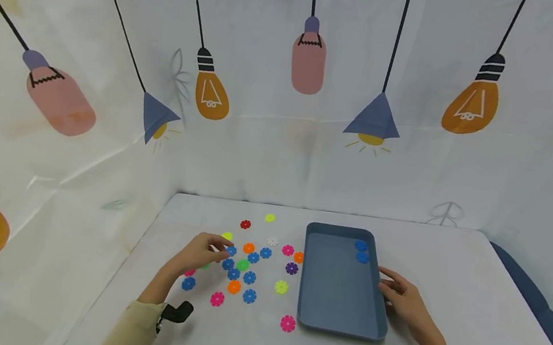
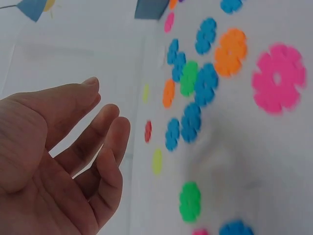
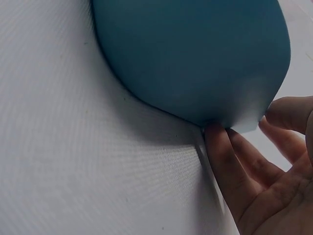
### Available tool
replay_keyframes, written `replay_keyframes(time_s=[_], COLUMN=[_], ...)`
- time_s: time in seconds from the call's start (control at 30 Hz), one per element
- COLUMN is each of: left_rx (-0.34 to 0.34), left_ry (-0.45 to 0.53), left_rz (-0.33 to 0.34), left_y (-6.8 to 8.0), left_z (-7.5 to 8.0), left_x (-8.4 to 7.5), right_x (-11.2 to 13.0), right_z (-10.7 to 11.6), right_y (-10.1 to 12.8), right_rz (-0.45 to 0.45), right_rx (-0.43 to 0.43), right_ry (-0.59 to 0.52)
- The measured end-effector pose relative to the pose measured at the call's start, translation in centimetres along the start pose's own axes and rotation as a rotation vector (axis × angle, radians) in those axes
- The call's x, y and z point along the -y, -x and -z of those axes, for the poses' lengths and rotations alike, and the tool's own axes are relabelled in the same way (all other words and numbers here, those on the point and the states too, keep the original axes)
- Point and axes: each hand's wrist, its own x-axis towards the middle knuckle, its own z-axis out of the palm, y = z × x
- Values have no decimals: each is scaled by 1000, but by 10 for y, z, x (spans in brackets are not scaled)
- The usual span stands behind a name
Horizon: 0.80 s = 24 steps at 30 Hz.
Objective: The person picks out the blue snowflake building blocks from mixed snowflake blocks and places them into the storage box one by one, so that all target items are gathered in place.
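Small flower-shaped plastic discs lie scattered across the table in the head view. My left hand [image 1: 203,251] hovers over the left side of them, near a blue disc [image 1: 230,250]. In the left wrist view its thumb and fingers are apart, with nothing between them. A blue-grey tray [image 1: 339,295] stands right of the discs, and two blue discs [image 1: 361,251] lie in its far right part. At the tray's right side is my right hand [image 1: 404,301], its fingertips touching the outer wall. The right wrist view shows those fingers [image 3: 225,161] at the tray's lower edge.
Pink [image 1: 288,323], orange [image 1: 233,287], green [image 1: 242,265], yellow [image 1: 281,287], red [image 1: 245,224], white [image 1: 272,241] and purple [image 1: 292,268] discs lie among several blue ones. A white cloth wall [image 1: 257,158] with printed lamps stands behind the table [image 1: 433,249]. Something dark blue [image 1: 541,297] is beyond the right edge.
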Motion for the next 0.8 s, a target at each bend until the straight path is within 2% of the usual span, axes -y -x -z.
replay_keyframes(time_s=[0.3, 0.57, 0.8], left_rx=[-50, -96, -128], left_ry=[26, 56, 52], left_rz=[81, 123, 173], left_y=[38, 64, 85], left_z=[20, 38, 41], left_x=[39, 71, 86], right_x=[4, 3, 0], right_z=[1, 2, -1], right_y=[2, 2, 0], right_rz=[-15, -14, -14], right_rx=[10, -3, -7], right_ry=[2, 4, 18])
